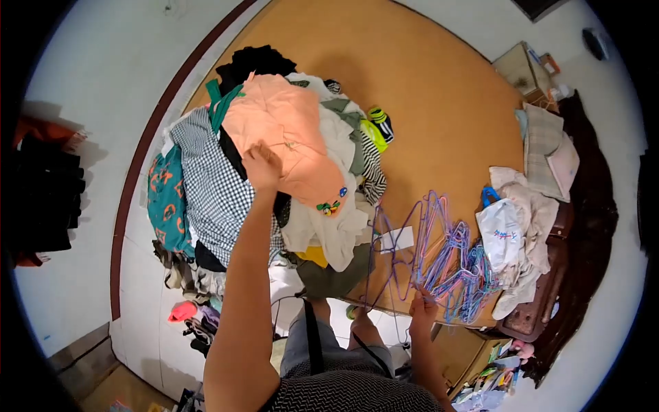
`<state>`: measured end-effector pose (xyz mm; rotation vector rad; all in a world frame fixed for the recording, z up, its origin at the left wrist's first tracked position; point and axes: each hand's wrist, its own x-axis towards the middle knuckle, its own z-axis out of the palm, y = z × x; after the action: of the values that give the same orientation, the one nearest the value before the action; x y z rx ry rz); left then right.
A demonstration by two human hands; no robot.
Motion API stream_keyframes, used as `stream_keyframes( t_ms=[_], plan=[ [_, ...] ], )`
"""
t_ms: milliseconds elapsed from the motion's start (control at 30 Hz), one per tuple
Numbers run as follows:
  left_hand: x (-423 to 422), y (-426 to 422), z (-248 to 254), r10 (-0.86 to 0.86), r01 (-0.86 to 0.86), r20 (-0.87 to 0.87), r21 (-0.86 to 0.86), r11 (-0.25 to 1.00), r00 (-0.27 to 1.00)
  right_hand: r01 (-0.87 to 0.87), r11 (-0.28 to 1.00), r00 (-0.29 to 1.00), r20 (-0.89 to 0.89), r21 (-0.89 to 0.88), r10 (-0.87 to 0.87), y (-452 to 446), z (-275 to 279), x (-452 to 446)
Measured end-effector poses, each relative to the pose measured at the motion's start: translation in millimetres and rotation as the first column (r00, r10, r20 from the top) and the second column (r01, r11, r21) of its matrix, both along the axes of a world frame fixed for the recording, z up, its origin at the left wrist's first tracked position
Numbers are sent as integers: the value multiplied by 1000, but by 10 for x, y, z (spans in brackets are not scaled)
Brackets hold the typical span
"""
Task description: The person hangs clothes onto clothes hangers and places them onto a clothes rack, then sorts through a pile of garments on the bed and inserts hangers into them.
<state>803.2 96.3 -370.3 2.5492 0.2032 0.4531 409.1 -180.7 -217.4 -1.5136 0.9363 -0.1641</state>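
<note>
Head camera view: the step in hand looks like reaching for cloth and hangers together. The left hand point(262, 167), fingers bent and partly closed, touches the peach garment point(288, 117) atop the clothes pile point(223, 182). The right hand point(423, 312) has its fingers curled in at the hangers point(456, 264); whether either grips anything, I cannot tell. Any lift calls for a firm pinch and hooks clear of their tangled neighbours.

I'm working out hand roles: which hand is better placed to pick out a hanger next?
Right, I'd say. The right hand is already at the edge of the bundled hangers, while the left hand is across the clothes pile, on the peach garment.
</note>
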Motion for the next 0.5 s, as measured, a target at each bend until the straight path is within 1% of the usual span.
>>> stream_keyframes(
  t_ms=[67,133,167,200,233,267,300,333,367,400,433,467,500],
  plan=[
    [155,81,-27,135,-112,-260,101,989,956,1,1000,1000,3,-1,-1,20,25,-46],
    [295,88,64,182,-91,-490,203,975,853,-19,1000,999,-34,-17,18,4,-16,-111],
    [314,85,137,147,-75,-510,158,985,848,-23,1000,999,-32,-8,23,-6,-6,-140],
    [426,183,-54,142,-58,-468,188,980,872,-15,1000,1000,-28,-11,15,-21,-3,-165],
    [461,298,-126,117,-158,-487,-43,987,866,-23,999,999,-27,-31,23,-31,-11,-190],
    [467,387,-153,93,-254,-497,-266,930,863,-36,998,999,-23,-47,35,-33,-22,-205],
    [451,424,-192,100,-252,-488,-257,933,867,-37,999,999,-13,-35,37,-40,-37,-211],
    [426,453,-199,87,-244,-331,-469,849,939,-40,999,999,3,-23,40,-63,-53,-208],
    [400,493,-191,101,-184,-163,-657,731,981,-41,999,999,19,-13,41,-83,-66,-215],
    [350,493,-45,100,-173,-148,-653,737,984,-38,999,999,34,-4,38,-103,-84,-210],
    [278,445,171,48,-79,-63,-875,478,997,-69,998,997,23,-7,69,-138,-92,-176],
    [192,386,398,25,30,35,-987,160,999,-102,995,995,12,-10,102,-178,-83,-142],
    [86,291,662,58,46,52,-993,107,997,-180,982,983,36,-57,182,-212,-24,-85]
  ],
)
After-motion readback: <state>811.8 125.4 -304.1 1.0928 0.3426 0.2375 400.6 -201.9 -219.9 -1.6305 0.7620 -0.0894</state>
